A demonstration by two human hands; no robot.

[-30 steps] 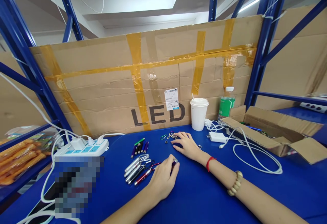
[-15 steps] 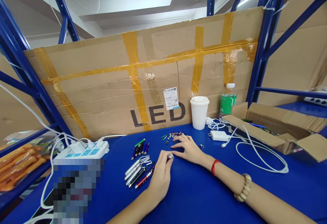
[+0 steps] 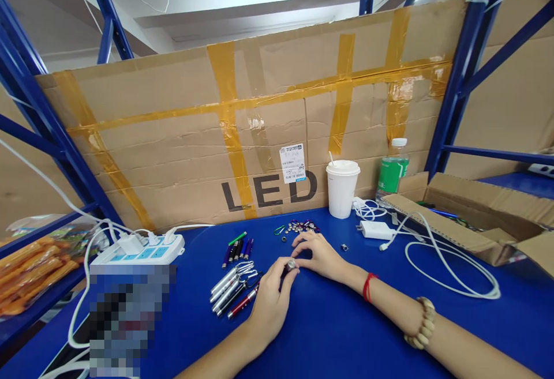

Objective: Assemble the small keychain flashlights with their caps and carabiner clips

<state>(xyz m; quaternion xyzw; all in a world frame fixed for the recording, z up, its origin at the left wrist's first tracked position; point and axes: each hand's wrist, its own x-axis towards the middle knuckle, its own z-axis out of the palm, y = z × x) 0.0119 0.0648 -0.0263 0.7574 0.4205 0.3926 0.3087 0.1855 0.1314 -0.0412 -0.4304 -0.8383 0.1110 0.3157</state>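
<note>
My left hand (image 3: pixel 272 295) is closed round a small dark cylinder with a round silver end (image 3: pixel 291 265), like a penlight; most of it is hidden in my fingers. The bent fingers and thumb of my right hand (image 3: pixel 319 255) come together beside that silver end; whatever they pinch is too small to make out. Left of my hands lie several silver penlights (image 3: pixel 225 281) with clips, a black one (image 3: pixel 231 299) and a red one (image 3: pixel 243 303). Behind them is a row of short dark and purple tubes (image 3: pixel 239 249) with a green one (image 3: pixel 238 238).
Small metal parts and coloured clips (image 3: pixel 303 226) lie behind my right hand. Nearby stand a white cup (image 3: pixel 343 190), a bottle (image 3: pixel 393 174), a charger with cable (image 3: pixel 376 229) and an open carton (image 3: pixel 459 235). A power strip (image 3: pixel 147 254) sits left, before a cardboard wall (image 3: pixel 182 165).
The view has shifted slightly. My right fingers have curled in closer to the silver end of the cylinder, which my left hand has turned a little.
</note>
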